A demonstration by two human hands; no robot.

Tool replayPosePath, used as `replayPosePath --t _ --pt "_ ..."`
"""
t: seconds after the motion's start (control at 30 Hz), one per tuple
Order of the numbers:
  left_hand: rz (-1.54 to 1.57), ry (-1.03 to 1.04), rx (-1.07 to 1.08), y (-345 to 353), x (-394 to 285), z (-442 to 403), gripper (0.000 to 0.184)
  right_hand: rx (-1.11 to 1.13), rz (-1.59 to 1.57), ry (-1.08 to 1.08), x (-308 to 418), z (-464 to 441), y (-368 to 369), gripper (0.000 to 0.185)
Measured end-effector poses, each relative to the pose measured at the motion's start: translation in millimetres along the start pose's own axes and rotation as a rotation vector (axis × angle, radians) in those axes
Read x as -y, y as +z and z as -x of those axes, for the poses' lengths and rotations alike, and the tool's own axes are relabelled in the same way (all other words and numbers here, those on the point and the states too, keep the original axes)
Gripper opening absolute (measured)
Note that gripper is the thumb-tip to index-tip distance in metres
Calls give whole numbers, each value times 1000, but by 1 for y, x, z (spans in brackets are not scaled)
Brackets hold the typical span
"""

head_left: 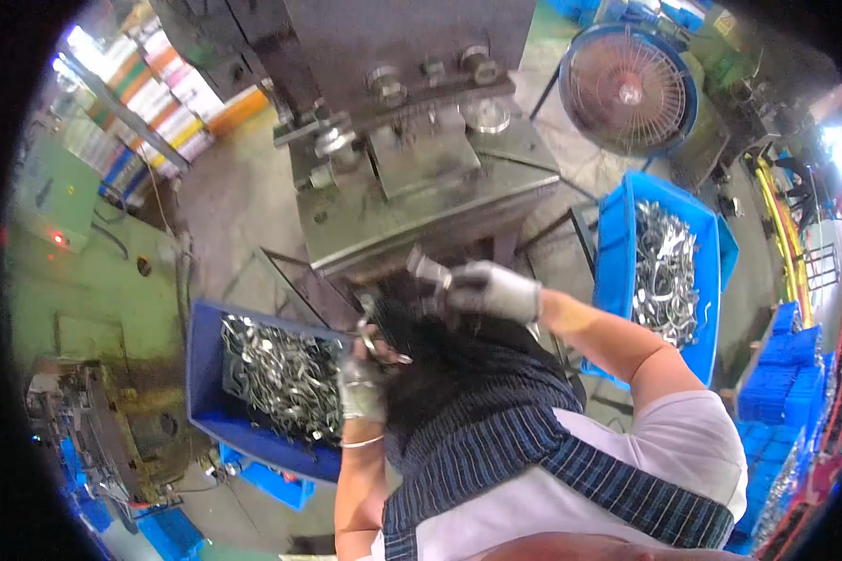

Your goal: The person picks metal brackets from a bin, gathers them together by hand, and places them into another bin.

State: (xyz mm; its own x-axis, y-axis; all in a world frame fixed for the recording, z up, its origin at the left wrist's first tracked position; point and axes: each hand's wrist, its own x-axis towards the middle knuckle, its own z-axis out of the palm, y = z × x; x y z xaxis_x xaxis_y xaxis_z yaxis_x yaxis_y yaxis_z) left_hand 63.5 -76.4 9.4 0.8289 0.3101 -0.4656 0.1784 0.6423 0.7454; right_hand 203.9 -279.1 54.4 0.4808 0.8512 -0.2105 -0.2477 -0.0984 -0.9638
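My right hand (496,292), in a whitish work glove, is closed on a flat shiny metal piece (428,269) in front of the press. The piece points up and left, toward the press's front edge. My left hand (362,379), gloved with fingertips bare, is closed around a small curved metal part (377,344) over my lap. It is beside the dark blue bin (206,374), which holds a heap of curved metal parts (285,379). The press (421,187) has a steel bed with a block in its middle.
A light blue bin (616,252) of metal parts (664,271) stands at right. Behind it is a round floor fan (629,91). A green machine (112,271) stands at left. Blue crates (776,393) are stacked at far right, and boxes (168,84) at back left.
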Motion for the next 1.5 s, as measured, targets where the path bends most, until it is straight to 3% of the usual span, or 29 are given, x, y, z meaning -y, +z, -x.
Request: replayPosePath --t 0.03,0.1,0.13,0.17,0.2,0.27,0.3,0.4,0.43,0.5,0.57,0.6,0.63,0.67,0.7,0.73,0.8,0.83,0.87,0.93,1.0,1.03,1.13,1.2,1.3,1.33,1.37,1.43,1.5 --pt "-122 80 -43 -3 -10 12 31 -189 146 -131 -2 2 -6 21" --pt "-306 201 -132 -23 -10 21 29 -370 -72 -186 1 3 -28 20" --pt "-372 255 -175 -33 -5 22 27 -736 327 -303 0 -5 -31 23" --pt "-354 211 -232 -32 -8 29 23 -780 294 -259 5 -15 -41 27" --pt "-356 233 -236 -40 -3 27 22 -813 48 -157 31 -21 -32 27" --pt "-359 271 -250 -62 13 24 19 -940 542 -432 11 -46 -52 26" --pt "-328 261 -276 -64 15 26 10 -938 525 -408 3 -53 -60 26" --pt "-366 399 -437 -71 27 31 7 -908 517 -394 -4 -68 -70 25" --pt "-876 562 -521 -82 26 34 12 -892 543 -412 -7 -67 -69 25" --pt "-775 603 -523 -90 24 35 14 -872 517 -348 -9 -66 -72 21" --pt "-580 532 -488 -79 11 38 16 -880 386 -422 -14 -68 -77 17" --pt "-720 447 -495 -87 6 38 18 -871 406 -476 -15 -70 -81 17" --pt "-471 281 -566 -88 3 37 19 -910 444 -443 -15 -69 -81 19" --pt "-380 336 -562 -76 -5 40 19 -938 482 -406 -8 -67 -78 20" --pt "-577 254 -590 -97 -8 37 19 -907 637 -434 -1 -64 -78 22" --pt "-475 119 -665 -79 -28 45 24 -861 784 -468 4 -60 -79 24" --pt "-573 266 -695 -94 -42 49 23 -832 543 -377 3 -65 -85 26" --pt "-521 209 -675 -97 -57 55 19 -856 583 -430 -1 -68 -82 26" --pt "-266 288 -617 -102 -62 55 19 -889 621 -496 -3 -71 -81 26" --pt "-359 287 -583 -115 -80 61 18 -971 732 -299 9 -62 -75 24" --pt "-536 249 -532 -119 -86 62 19 -900 945 -395 26 -46 -48 17" --pt "-612 255 -504 -106 -83 64 20 -688 828 -512 23 -44 -38 22" --pt "-768 231 -273 -62 -60 50 19 -286 811 -454 11 -44 33 37" --pt "-609 279 -81 -33 -31 36 20 -131 656 -474 5 -57 94 40" --pt "-283 254 4 -12 -26 48 25 -40 498 -157 -31 -64 93 24" --pt "-361 311 -61 -32 -19 53 25 -49 423 -118 -34 -62 86 22" --pt "-637 339 -198 -48 -24 64 25 -78 349 -86 -34 -59 75 24" --pt "-1342 393 -277 -95 -18 86 34 -281 269 -167 -32 -46 41 24" --pt "-1856 183 -51 -162 15 110 51 -605 167 -181 -18 -30 15 25"
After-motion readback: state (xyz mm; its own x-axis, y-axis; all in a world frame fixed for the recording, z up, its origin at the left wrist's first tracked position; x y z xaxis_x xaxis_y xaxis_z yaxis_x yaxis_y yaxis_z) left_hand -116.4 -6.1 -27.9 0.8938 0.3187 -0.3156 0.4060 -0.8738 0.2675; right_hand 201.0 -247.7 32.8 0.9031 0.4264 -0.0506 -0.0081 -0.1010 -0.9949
